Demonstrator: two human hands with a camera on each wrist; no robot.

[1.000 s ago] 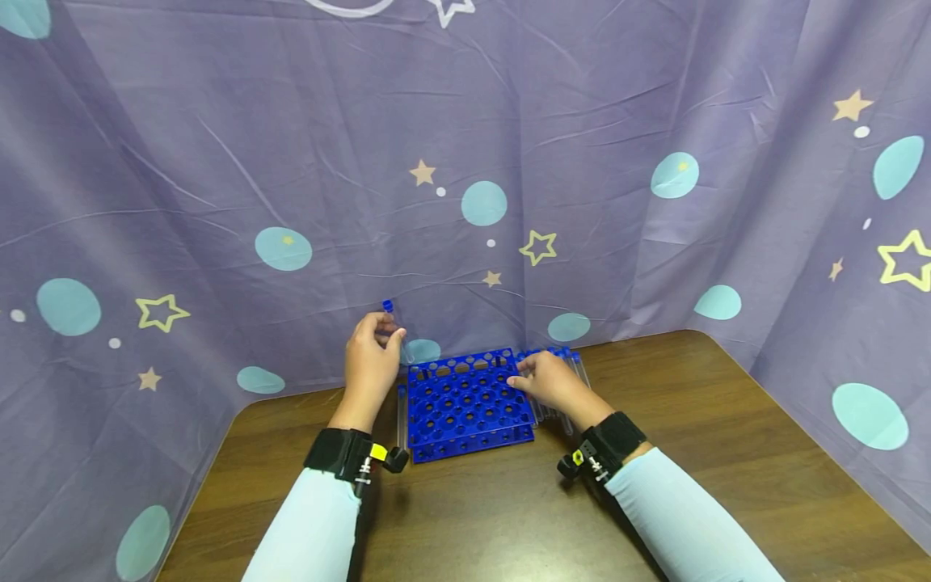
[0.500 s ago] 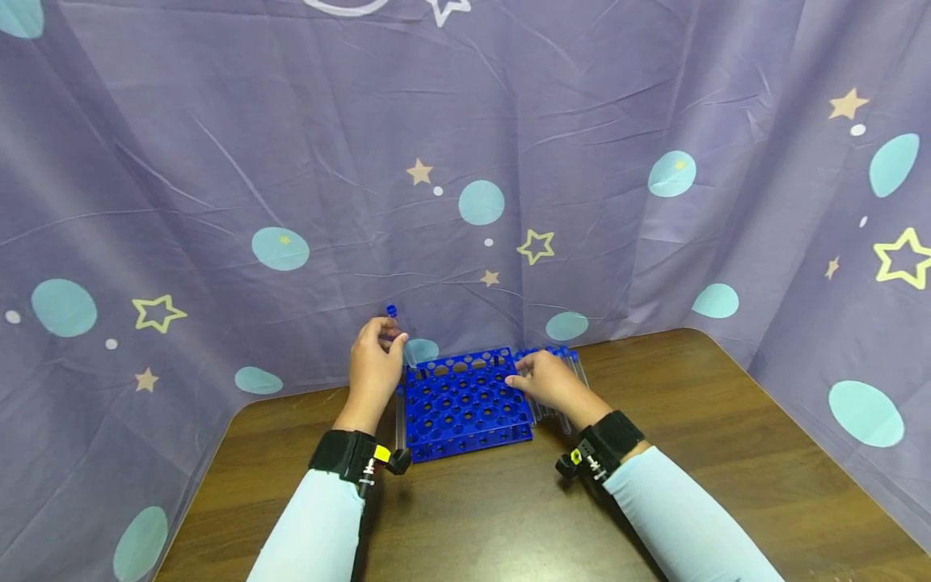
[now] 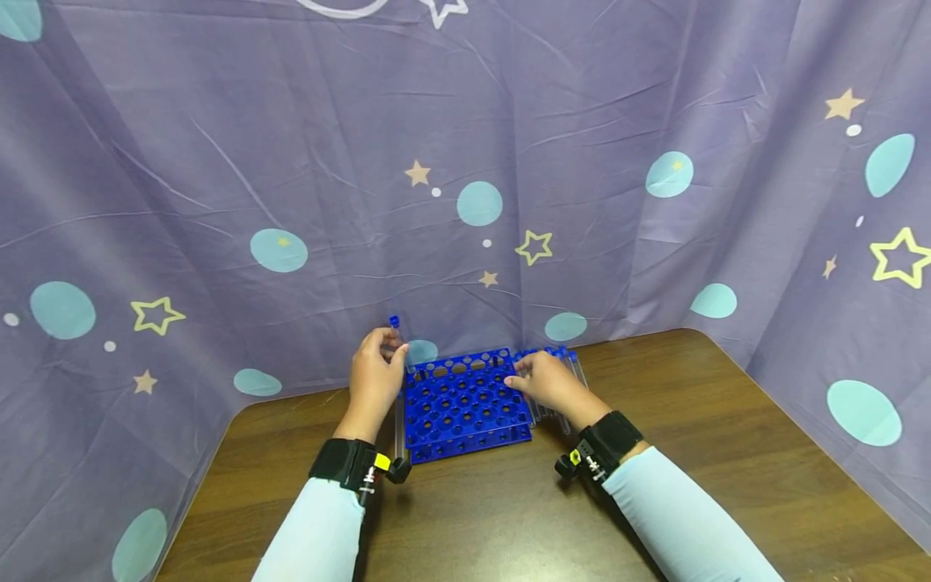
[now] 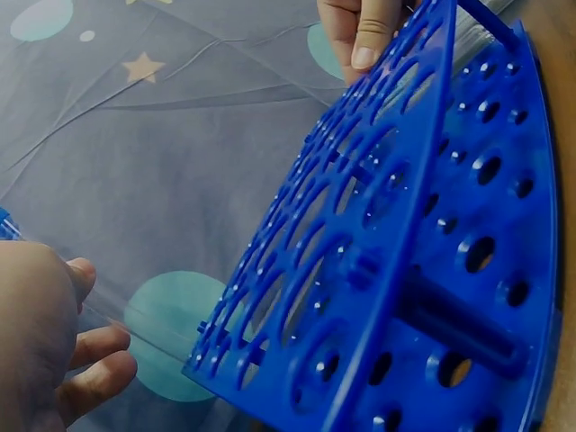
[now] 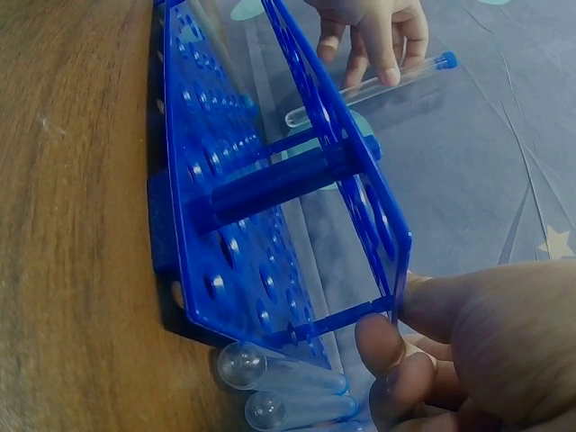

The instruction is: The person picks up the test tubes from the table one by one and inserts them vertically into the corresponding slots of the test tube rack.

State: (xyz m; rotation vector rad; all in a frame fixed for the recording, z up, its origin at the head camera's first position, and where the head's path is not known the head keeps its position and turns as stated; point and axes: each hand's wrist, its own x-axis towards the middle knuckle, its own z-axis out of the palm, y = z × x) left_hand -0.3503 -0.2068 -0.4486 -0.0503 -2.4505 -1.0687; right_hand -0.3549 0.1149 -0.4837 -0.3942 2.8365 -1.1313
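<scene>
My left hand point(image 3: 376, 376) pinches a clear test tube point(image 5: 333, 102) with a blue cap point(image 3: 395, 321) between thumb and fingers. The tube slants, its rounded lower end close over the far left corner of a blue test tube rack point(image 3: 465, 404). In the right wrist view, my right hand point(image 5: 504, 351) grips the rack's top plate at its right end, thumb on one side and curled fingers on the other. The rack stands on the table, and the holes that show hold no tubes.
Several blue-capped test tubes point(image 5: 301, 376) lie at the rack's right side, partly under my right hand. Another tube point(image 3: 399, 424) lies along its left side. A purple patterned curtain point(image 3: 451, 121) hangs right behind the wooden table point(image 3: 480, 517).
My left hand has come down and slightly right with the test tube, bringing its lower end nearer the rack's far left corner. My right hand keeps its grip on the rack.
</scene>
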